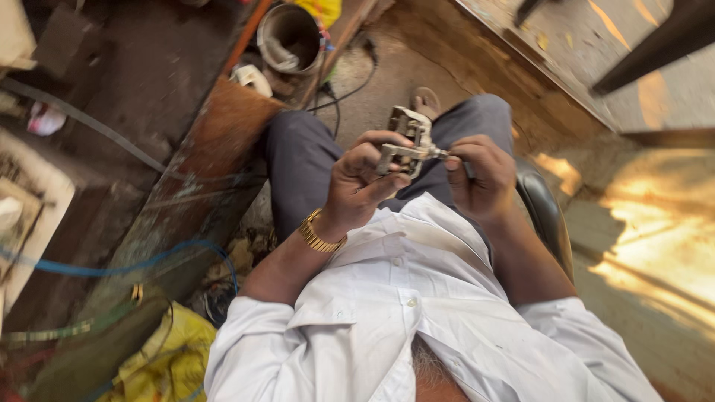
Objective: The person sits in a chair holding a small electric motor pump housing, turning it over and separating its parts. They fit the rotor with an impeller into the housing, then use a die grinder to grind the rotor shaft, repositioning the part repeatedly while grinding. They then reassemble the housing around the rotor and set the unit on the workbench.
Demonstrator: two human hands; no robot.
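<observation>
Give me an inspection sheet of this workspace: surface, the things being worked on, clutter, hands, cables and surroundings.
Surface: rusty, paint-stained bench edge beside the person's knee.
Job's things: small metal part held over the lap.
Clutter: metal pot, yellow bag, white rag.
Hands: left hand grips the metal part; right hand pinches a thin piece at the part's side, what it is cannot be told.
Cables: blue cable and black cable lie loose.
Surroundings: dusty ground with sun patches; sandal on one foot.
</observation>
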